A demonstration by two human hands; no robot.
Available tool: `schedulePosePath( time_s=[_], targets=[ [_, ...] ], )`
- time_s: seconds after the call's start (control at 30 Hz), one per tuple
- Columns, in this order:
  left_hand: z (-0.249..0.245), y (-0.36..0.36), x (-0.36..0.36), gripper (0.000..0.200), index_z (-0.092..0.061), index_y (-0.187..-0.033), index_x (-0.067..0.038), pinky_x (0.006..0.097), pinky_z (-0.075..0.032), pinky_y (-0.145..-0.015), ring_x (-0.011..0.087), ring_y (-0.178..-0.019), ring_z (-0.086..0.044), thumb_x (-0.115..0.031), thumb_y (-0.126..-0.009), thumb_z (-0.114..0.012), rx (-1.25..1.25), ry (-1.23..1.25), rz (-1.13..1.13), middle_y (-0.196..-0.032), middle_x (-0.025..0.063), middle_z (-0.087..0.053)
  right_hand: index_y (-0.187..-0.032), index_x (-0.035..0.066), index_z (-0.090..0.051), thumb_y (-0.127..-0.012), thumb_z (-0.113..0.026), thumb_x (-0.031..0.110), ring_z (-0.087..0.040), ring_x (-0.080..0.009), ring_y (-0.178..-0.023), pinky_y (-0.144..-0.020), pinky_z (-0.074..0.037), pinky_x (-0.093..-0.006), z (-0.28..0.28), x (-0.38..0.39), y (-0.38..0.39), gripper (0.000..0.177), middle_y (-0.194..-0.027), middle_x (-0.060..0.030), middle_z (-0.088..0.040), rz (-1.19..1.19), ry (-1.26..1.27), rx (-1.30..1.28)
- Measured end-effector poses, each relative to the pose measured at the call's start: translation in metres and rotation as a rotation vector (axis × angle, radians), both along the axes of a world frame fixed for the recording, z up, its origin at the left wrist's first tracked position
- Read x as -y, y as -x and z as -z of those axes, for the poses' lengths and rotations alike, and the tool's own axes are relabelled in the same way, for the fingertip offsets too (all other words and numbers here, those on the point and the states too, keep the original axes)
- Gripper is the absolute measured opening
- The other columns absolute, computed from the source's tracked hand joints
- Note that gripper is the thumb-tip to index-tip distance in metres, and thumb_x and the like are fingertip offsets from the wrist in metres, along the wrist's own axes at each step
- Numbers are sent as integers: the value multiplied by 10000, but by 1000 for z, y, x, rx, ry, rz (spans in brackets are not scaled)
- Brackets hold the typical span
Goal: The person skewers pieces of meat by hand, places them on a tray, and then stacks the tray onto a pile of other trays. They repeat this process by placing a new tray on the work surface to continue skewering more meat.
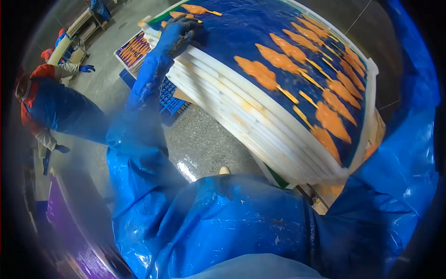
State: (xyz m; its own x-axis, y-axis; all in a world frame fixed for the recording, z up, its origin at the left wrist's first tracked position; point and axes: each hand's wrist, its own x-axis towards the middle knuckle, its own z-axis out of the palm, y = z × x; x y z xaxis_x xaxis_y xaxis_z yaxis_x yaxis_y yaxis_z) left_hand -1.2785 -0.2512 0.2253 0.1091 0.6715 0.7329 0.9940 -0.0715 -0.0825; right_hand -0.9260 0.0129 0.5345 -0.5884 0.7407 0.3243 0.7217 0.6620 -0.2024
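Note:
My left hand (180, 33), in a dark wet glove, rests over the near left corner of a tray lined with a blue sheet (223, 32). Its fingers look loosely spread, with no thing visible in them. Just beyond it lies an orange meat skewer (179, 15), partly hidden by the hand. Another skewer (194, 9) lies farther back. On the right half of the sheet, several orange skewers (255, 72) with yellowish sticks lie in two rows, sticks facing inward. My right arm (399, 153) reaches up along the right edge; its hand is out of view.
The tray tops a stack of white trays (241, 116). Left of it stand another tray of skewers (134, 49) and a blue crate (172, 100) on the wet floor (200, 135). A co-worker in a blue apron (65, 104) stands at left, with others farther back.

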Motion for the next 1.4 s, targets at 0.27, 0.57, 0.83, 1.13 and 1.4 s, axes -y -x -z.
schedulePosePath(
  time_s=[0.27, 0.57, 0.83, 1.13, 1.4],
  targets=[
    [-7, 2, 7, 281, -614, -1212, -47, 321, -422, -978, 209, -1134, -561, -151, -956, -566, 650, 71, 107, -1193, 124, -626, -1323, 85, -542, -968, -511, 419, -594, -96, -963, -674, -390, -213, 74, -159, -249, 488, -1249, -19, -612, -71, 370, -391],
    [172, -145, 141, 320, -644, -1131, -50, 364, -470, -882, 284, -1036, -633, -283, -927, -561, 1227, -24, -790, -1105, 183, -665, -1070, 64, -639, -969, -533, 351, -482, -71, -755, -656, -389, -218, 367, 1, -487, 322, -900, 41, -568, 167, 823, -586],
    [391, -333, 134, 421, -658, -1097, -49, 438, -465, -895, 359, -1016, -620, -396, -924, -496, 1340, 660, -819, -1061, 212, -661, -1003, 97, -632, -964, -511, 296, -467, -75, -655, -601, -413, -258, 562, 94, -638, 236, -796, 10, -540, 592, 1149, -556],
    [367, -445, 79, 385, -672, -1050, -64, 451, -464, -897, 356, -1018, -606, -387, -924, -506, 1431, 699, -589, -1052, 202, -653, -1039, 81, -620, -971, -515, 288, -484, -82, -671, -607, -426, -254, 555, 78, -607, 243, -842, -14, -559, 451, 1254, -452],
    [477, -588, 166, 357, -684, -1008, -77, 462, -463, -899, 353, -1019, -594, -380, -924, -516, 1394, 719, -698, -1043, 193, -646, -1072, 66, -610, -976, -517, 281, -498, -88, -685, -613, -439, -250, 556, 55, -677, 253, -883, -35, -576, 258, 1309, -558]
  ],
)
